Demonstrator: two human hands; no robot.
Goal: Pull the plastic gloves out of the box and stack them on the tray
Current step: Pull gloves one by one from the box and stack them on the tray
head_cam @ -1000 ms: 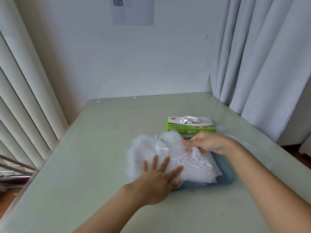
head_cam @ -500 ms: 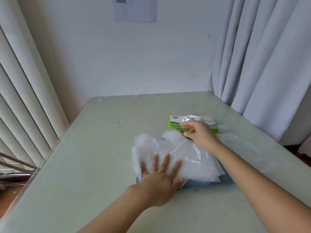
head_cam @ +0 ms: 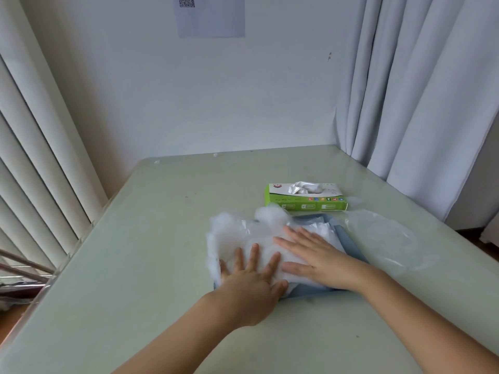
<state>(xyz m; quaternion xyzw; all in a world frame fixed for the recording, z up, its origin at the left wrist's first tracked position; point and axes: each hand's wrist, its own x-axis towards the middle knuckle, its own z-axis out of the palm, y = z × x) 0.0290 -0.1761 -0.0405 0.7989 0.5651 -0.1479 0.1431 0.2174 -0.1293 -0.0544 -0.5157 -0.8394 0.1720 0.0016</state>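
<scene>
A green glove box point(head_cam: 306, 201) lies on the table with a crumpled plastic glove point(head_cam: 305, 187) poking from its top slot. In front of it sits a blue-grey tray point(head_cam: 348, 240) under a puffy stack of clear plastic gloves point(head_cam: 237, 236) that spills over its left edge. My left hand point(head_cam: 249, 276) lies flat, fingers spread, on the stack's near left part. My right hand point(head_cam: 316, 255) presses flat on the stack's right part. Neither hand grips anything.
A loose clear plastic sheet point(head_cam: 383, 236) lies on the table to the right of the tray. Curtains point(head_cam: 421, 90) hang at the right, vertical blinds point(head_cam: 35, 163) at the left. The pale green table point(head_cam: 151, 238) meets the wall at the back.
My right hand came back from the box and now lies flat on the glove stack. The left hand stayed pressed on the stack's near edge.
</scene>
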